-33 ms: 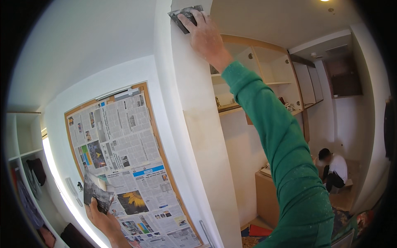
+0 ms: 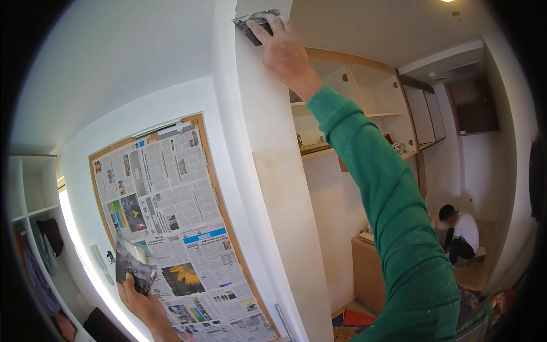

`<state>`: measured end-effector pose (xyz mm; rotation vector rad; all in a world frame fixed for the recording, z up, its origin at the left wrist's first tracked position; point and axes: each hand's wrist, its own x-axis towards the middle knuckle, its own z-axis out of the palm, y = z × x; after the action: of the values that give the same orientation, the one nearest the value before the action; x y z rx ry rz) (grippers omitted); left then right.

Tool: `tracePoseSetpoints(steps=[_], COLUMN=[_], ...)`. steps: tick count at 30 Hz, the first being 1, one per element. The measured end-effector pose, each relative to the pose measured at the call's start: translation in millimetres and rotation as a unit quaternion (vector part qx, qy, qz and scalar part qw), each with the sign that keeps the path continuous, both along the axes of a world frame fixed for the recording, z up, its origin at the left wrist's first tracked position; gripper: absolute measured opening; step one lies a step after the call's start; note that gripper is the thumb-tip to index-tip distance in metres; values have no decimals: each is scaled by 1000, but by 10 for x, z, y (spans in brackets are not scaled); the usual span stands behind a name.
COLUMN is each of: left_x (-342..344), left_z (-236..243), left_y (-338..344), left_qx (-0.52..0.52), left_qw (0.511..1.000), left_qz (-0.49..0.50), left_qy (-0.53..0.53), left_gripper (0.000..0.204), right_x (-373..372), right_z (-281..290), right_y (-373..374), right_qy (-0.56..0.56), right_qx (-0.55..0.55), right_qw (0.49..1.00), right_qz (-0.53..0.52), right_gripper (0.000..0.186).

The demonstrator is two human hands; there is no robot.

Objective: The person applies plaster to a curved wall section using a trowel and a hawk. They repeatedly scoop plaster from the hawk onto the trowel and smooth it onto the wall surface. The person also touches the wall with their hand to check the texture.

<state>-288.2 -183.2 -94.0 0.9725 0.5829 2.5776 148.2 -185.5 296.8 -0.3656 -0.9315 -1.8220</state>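
High up on a pale wall pillar (image 2: pixel 273 131), my right hand (image 2: pixel 286 56) presses a dark, flat putty scraper (image 2: pixel 244 28) near the ceiling. Its fingers lie spread over the blade, and whitish dust marks the skin. Lower left, my left hand (image 2: pixel 142 302) grips a second dark scraper (image 2: pixel 131 263), smeared grey, with a pale lump of filler on its upper part. That scraper is held in front of a door panel covered in newspaper (image 2: pixel 165 188). A green sleeve covers my right arm.
Open wall cabinets (image 2: pixel 370 91) stand right of the pillar, above a brown box-like unit (image 2: pixel 367 268). Another person (image 2: pixel 464 231) crouches at the far right. White shelving (image 2: pixel 40 188) with hanging clothes is at the left. A door handle (image 2: pixel 282 319) is at the bottom.
My right hand and its scraper have shifted very slightly to the right. My left hand stays where it was.
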Motion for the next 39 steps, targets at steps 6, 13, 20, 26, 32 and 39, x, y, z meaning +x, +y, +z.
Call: tracePoseSetpoints(steps=[6,13,20,26,32,39], left_x=[156,216,324,263,358,1013], left_z=[31,60,110,70,53,434], left_y=[-62,-111,-118,-103,-107,-148], left_qx=[-18,-25,-69,-44,-47,64], left_qw=[999,997,989,996,997,948], left_qz=[-22,5,66,21,-8,-310], left_qy=[-23,-72,-117,-74,-58,-25], left_gripper=[50,55,60,58,50,28], right_x=[-52,-29,-101,-82,-57,-175], right_z=[140,98,172,65,-391,-1314], right_y=[-327,-31,-200,253,232,-430], right_qy=[19,-5,52,25,37,-84], right_qx=[14,-15,11,-22,-113,-211], right_qw=[1000,1000,998,999,993,955], right_qz=[15,-7,23,16,-17,191], right_gripper=[51,51,48,56,46,40])
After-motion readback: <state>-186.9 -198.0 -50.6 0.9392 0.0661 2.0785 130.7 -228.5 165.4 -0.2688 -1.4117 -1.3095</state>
